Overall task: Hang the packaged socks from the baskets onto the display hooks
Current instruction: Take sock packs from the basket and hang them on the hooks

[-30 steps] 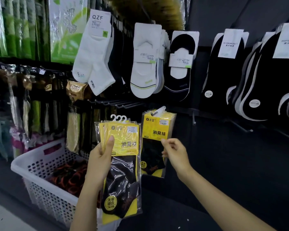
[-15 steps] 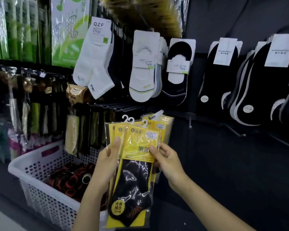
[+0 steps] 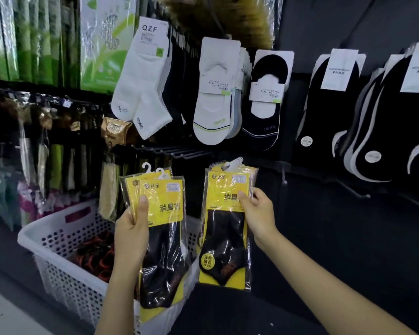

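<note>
My left hand grips a small stack of yellow-and-black packaged socks with white plastic hangers on top, held upright over the basket. My right hand pinches another yellow sock pack at its yellow card. That pack is at the front of a bunch hanging on a display hook with a white tip. The white perforated basket stands low at the left with dark, orange-trimmed goods inside.
White and black socks hang on hooks above. Bare black hooks jut out beside the gold pack. More black hooks stick out at the right under black no-show socks. Green packs fill the upper left.
My right hand took the front pack off the left-hand stack and carried it right, up to the hook's bunch. The left-hand stack is thinner and shifted left.
</note>
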{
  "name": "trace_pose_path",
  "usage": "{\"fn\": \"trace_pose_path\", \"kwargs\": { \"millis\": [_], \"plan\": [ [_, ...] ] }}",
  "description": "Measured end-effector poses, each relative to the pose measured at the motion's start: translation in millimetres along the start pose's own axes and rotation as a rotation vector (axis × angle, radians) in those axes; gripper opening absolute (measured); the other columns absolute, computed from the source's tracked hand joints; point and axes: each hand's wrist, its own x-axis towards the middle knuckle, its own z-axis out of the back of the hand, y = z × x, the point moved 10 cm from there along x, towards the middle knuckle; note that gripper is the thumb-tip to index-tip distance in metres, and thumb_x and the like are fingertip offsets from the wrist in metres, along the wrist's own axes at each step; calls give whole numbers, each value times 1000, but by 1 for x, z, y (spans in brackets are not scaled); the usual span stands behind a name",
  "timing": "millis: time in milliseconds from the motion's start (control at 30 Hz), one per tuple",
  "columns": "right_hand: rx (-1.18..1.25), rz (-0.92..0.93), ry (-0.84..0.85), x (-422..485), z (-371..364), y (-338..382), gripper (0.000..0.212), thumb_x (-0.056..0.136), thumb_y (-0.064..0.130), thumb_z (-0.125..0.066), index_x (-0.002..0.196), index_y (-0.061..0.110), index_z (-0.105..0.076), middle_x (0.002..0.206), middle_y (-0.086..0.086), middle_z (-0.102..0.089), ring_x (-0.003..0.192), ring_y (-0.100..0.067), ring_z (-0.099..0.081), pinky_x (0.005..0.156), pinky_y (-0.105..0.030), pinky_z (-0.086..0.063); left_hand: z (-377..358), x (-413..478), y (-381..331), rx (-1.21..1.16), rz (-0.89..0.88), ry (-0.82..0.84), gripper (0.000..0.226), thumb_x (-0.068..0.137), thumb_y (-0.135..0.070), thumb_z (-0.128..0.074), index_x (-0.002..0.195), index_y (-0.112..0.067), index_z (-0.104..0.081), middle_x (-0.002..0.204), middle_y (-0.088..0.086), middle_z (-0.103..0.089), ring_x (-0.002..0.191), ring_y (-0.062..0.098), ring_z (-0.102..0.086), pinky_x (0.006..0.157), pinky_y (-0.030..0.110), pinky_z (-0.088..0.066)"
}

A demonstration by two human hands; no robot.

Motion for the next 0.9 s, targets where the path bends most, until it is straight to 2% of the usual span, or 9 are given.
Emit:
{"fn": "trace_pose_path", "kwargs": {
  "millis": [133, 200, 300, 400, 467, 567, 667, 800, 900],
  "plan": [
    [-74, 32, -36, 19, -1, -11, 11, 92, 21, -61, 91, 12, -67, 92, -8, -73, 93, -22, -69, 84, -35, -56, -1, 0, -4, -46, -50, -25, 34, 88, -62, -40, 64, -40, -50, 51, -19, -40, 42, -5, -35, 47, 10, -32],
    [-107, 57, -45, 29, 1, -14, 7, 91, 21, -63, 85, 24, -67, 86, 3, -72, 90, -15, -70, 79, -27, -56, -6, 0, -6, -43, -69, -18, 40, 90, -59, -39, 56, -45, -52, 48, -18, -40, 41, -3, -35, 46, 11, -32],
    [-134, 42, -90, 45, 7, -22, 12, 90, 23, -65, 80, 30, -65, 85, 5, -71, 88, -14, -69, 82, -31, -56, -10, 0, -4, -40, -51, -25, 46, 88, -60, -40, 52, -33, -33, 40, -12, -28, 37, 2, -26, 46, 19, -28],
    [-149, -8, -164, 61, 16, -35, 10, 88, 24, -67, 78, 26, -66, 82, 4, -69, 90, -18, -69, 83, -33, -55, -15, 2, -2, -60, -43, -17, 49, 85, -62, -40, 60, -23, -24, 40, -12, -25, 37, 2, -23, 42, 13, -26],
    [-154, -54, -219, 69, 25, -44, 11, 87, 27, -69, 82, 17, -69, 84, -1, -70, 92, -22, -68, 85, -36, -55, -18, 3, 0, -75, -37, -10, 47, 87, -58, -41, 57, -25, -28, 38, -13, -27, 36, 1, -26, 41, 11, -28],
    [-176, -97, -283, 77, 37, -51, 28, 84, 31, -70, 92, 5, -72, 91, -9, -71, 91, -23, -65, 81, -34, -52, -22, 3, 4, -120, -44, 17, 46, 87, -56, -42, 56, -22, -37, 41, -14, -34, 40, -2, -32, 44, 9, -32],
    [-188, -135, -297, 77, 43, -54, 35, 83, 32, -71, 105, 5, -69, 96, -3, -68, 93, -17, -61, 78, -26, -47, -26, 5, 9, -132, -26, 51, 41, 88, -55, -42, 67, -22, -54, 51, -18, -47, 53, -5, -45, 54, 7, -39],
    [-196, -42, -371, 43, 50, -36, 27, 84, 27, -71, 102, 14, -56, 102, -6, -60, 90, -16, -58, 63, -15, -41, -32, 5, 10, -156, -14, 105, 30, 88, -58, -42, 76, -32, -48, 67, -23, -54, 57, -14, -50, 55, -3, -37],
    [-97, -26, -163, 16, 24, -24, 15, 89, 30, -63, 95, 17, -58, 95, -1, -59, 86, -14, -59, 66, -16, -45, -39, 3, 14, -160, 24, 149, 36, 84, -64, -43, 81, -29, -49, 79, -10, -47, 60, -5, -43, 56, 3, -39]
  ]
}}
